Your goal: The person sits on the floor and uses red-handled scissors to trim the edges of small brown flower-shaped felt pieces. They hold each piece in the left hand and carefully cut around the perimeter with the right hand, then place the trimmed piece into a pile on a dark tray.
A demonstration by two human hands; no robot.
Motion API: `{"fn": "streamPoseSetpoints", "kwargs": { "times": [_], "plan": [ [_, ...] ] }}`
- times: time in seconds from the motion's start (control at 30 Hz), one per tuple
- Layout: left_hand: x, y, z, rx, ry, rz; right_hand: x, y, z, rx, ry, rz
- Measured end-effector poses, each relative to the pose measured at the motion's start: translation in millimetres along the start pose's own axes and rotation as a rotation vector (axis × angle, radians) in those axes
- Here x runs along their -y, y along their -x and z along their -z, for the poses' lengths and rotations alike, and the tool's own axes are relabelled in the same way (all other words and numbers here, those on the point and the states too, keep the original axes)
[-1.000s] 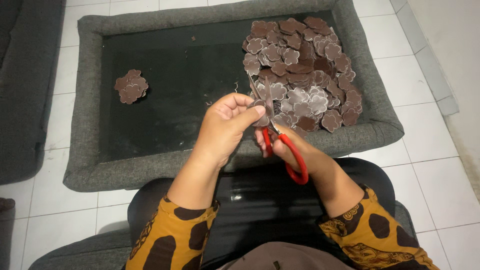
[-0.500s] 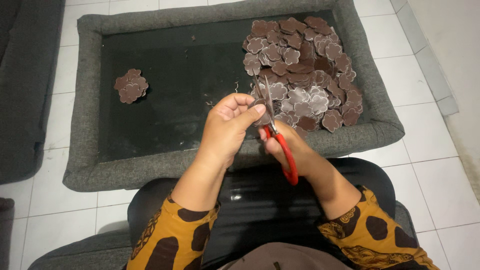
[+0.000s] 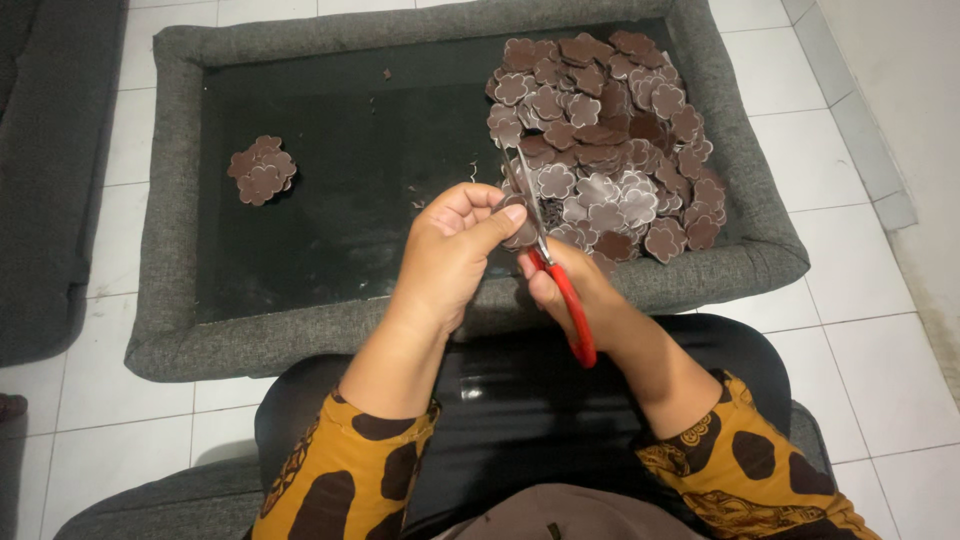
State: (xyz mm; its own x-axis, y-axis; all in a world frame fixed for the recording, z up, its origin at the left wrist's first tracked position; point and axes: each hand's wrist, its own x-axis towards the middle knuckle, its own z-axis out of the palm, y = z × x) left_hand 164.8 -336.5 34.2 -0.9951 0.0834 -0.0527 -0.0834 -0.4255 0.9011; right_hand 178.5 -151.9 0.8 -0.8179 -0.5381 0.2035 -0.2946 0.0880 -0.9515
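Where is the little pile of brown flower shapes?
In the head view, the small pile lies at the left end of the grey tray, far from the big heap on the right.

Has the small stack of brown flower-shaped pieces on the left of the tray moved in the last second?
No. The small stack sits in the same spot near the grey tray's left rim, untouched.

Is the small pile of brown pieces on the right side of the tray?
No, the small pile lies at the left of the tray; the big heap is at the right.
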Motion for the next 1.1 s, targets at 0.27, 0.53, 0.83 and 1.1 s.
{"fn": "streamPoseSetpoints", "kwargs": {
  "times": [0.27,0.53,0.83,1.1],
  "plan": [
    [-6,4,4,0.018,-0.048,0.024,11,2,2,0.042,-0.064,-0.031],
    [-6,2,5,0.010,-0.053,0.017,13,1,5,0.066,-0.131,-0.120],
    [-11,4,6,0.034,-0.050,0.011,3,3,12,0.088,-0.058,-0.103],
    [-14,4,7,0.013,-0.089,0.012,-1,2,18,0.122,0.006,-0.050]
  ]
}}
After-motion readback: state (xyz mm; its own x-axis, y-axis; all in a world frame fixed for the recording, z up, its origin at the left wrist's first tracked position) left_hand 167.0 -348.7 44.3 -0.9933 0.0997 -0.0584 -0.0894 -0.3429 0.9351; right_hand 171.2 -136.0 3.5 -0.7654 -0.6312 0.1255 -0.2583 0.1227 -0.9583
